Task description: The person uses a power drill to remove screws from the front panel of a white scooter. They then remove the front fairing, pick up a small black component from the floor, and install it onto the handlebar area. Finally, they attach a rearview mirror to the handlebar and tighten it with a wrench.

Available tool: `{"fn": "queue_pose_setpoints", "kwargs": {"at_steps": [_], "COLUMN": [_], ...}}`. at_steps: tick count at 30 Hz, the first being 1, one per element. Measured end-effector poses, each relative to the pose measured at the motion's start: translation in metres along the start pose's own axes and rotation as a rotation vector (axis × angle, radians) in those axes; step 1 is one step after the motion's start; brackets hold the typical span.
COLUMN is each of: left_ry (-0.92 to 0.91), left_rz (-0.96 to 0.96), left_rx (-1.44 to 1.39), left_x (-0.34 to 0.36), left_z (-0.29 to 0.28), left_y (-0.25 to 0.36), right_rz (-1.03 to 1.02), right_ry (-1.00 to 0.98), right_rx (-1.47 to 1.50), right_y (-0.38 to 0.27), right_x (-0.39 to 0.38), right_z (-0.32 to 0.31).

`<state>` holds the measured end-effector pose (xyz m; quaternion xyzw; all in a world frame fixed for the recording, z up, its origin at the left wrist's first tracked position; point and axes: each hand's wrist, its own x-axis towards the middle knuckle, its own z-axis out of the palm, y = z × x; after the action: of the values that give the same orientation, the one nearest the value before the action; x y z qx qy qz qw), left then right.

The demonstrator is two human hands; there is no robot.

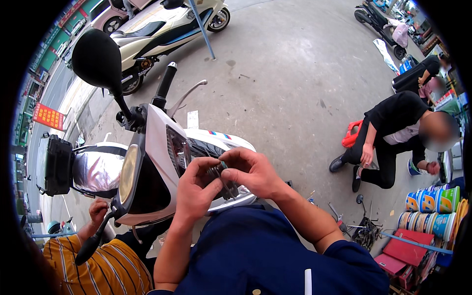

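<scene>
My left hand [198,186] and my right hand [252,173] meet in front of my chest, fingers and thumbs closed in a pinch. Between them is a small dark metal part [226,181] with a greenish edge; my fingers cover much of it, so its exact kind is unclear. Directly behind my hands stands a white scooter [156,142]. On it I see a round headlight [129,172], a black mirror [97,58], a black handlebar grip [167,81] and a silver brake lever [189,97].
A person in a yellow striped shirt [101,263] is at lower left, beside the scooter. To the right, a person in black [386,128] sits bent forward by a red stool [352,133]. Paint buckets [422,223], red boxes [408,244] and scrap metal [365,227] lie at lower right.
</scene>
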<state>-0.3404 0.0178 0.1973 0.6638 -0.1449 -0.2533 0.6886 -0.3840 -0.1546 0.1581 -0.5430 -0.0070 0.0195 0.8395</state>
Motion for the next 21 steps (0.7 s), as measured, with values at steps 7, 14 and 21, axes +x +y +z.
{"fn": "queue_pose_setpoints", "kwargs": {"at_steps": [7, 14, 21], "left_ry": [0.196, 0.427, 0.433], "left_rz": [0.110, 0.215, 0.129], "left_rx": [-0.039, -0.268, -0.263], "left_x": [0.013, 0.021, 0.015], "left_z": [0.004, -0.018, 0.008], "left_y": [-0.013, -0.006, -0.013], "right_rz": [0.002, 0.363, 0.329], "right_ry": [0.096, -0.001, -0.041], "right_rx": [-0.011, -0.109, 0.696], "right_y": [-0.005, 0.027, 0.034], "right_x": [0.006, -0.028, 0.003], "right_z": [0.009, -0.023, 0.011]}}
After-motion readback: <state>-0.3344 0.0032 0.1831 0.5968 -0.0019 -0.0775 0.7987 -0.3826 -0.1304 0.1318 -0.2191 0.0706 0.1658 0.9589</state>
